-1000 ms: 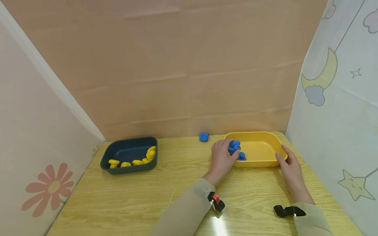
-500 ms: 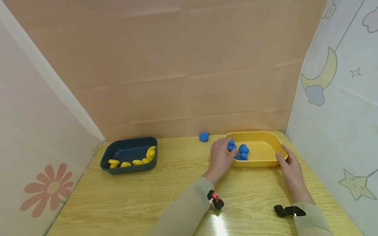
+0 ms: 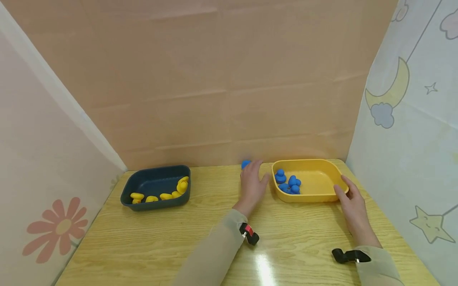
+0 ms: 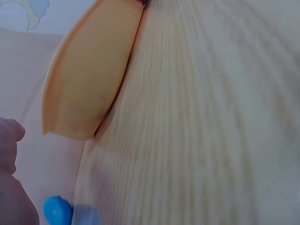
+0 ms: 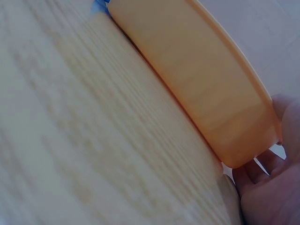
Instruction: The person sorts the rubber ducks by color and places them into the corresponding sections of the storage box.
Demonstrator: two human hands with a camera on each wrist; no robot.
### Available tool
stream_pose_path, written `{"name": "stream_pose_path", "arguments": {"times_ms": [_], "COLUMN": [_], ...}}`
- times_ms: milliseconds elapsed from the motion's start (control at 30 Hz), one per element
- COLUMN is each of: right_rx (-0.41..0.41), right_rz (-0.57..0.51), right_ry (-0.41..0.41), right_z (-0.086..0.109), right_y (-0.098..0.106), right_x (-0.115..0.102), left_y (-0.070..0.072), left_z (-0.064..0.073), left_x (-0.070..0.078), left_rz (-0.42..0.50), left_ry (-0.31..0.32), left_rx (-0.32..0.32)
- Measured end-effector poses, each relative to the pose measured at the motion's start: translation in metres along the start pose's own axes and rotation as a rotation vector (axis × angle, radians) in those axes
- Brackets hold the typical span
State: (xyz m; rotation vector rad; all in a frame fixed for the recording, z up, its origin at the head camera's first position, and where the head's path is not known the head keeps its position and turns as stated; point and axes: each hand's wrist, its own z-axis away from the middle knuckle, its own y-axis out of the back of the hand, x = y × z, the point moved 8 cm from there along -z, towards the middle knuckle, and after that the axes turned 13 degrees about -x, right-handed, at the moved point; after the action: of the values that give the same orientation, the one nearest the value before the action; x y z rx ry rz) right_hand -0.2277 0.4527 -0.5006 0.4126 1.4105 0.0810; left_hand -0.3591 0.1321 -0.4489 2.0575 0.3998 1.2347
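My left hand (image 3: 251,187) is over the table with its fingers extended toward a small blue rubber duck (image 3: 245,163) at the back edge, partly hidden behind the fingers. In the left wrist view that blue duck (image 4: 57,211) sits below the hand (image 4: 11,173), and a gap shows between them. A yellow tray (image 3: 322,198) stands at the right, with several blue ducks (image 3: 280,177) gathered in its left end. My right hand (image 3: 355,212) holds the tray's right end, thumb at the rim and fingers round the outside, as the right wrist view shows at the tray's corner (image 5: 243,145).
A dark blue tray (image 3: 157,205) on the left side of the wooden table (image 3: 171,242) holds several yellow ducks (image 3: 183,186). A brown backdrop (image 3: 222,119) rises along the back edge, and a patterned white sheet (image 3: 404,159) bounds the right side.
My left hand let go of a blue duck in the yellow tray, then moved left, out of the tray, to the lone blue duck. The right hand stays on the tray.
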Motion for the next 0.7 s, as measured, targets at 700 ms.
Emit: {"name": "stream_pose_path", "arguments": {"times_ms": [700], "right_rx": [0.009], "right_rz": [0.003], "right_ry": [0.022], "right_z": [-0.002], "right_y": [0.0], "right_x": [0.001], "left_y": [0.022], "left_z": [-0.02], "left_x": [-0.061], "left_rz": [-0.053], "left_ry": [0.088], "left_rx": [0.012]}}
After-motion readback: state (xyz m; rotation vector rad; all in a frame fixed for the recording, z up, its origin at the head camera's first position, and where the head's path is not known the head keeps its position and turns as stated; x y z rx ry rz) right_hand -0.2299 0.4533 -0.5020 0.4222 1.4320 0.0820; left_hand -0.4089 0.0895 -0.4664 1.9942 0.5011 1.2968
